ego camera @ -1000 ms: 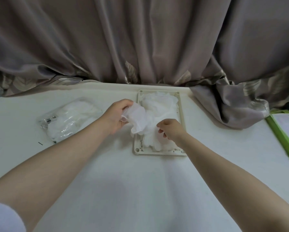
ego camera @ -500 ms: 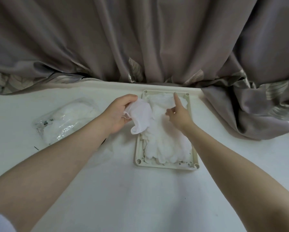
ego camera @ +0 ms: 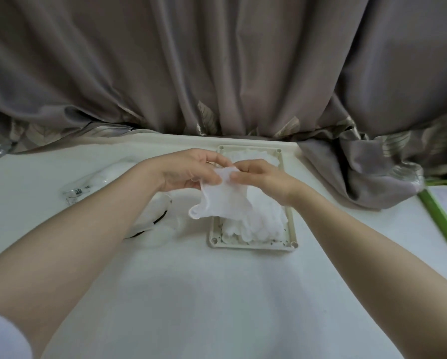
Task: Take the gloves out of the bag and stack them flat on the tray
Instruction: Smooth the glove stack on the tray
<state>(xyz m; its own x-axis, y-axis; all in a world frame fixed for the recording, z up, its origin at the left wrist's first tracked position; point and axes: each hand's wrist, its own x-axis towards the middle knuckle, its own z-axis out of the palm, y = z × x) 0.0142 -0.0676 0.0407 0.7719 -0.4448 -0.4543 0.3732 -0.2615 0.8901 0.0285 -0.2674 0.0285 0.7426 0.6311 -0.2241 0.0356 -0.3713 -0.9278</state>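
A white glove (ego camera: 218,200) hangs in the air over the left part of the cream tray (ego camera: 253,245). My left hand (ego camera: 188,168) and my right hand (ego camera: 260,176) both pinch its upper edge, close together. A pile of white gloves (ego camera: 258,218) lies in the tray under it. The clear plastic bag (ego camera: 98,181) with more white gloves lies on the table to the left, partly hidden by my left forearm.
The white table (ego camera: 217,307) runs up to a grey-brown curtain (ego camera: 217,73) whose folds spill onto it at the right (ego camera: 372,177). A green-edged flat object (ego camera: 445,213) lies at the right edge. A thin black cord (ego camera: 160,218) lies beside my left arm.
My right hand left the glove pile and came to the glove held by my left hand. Both hands now hold it up, spread out, above the tray.
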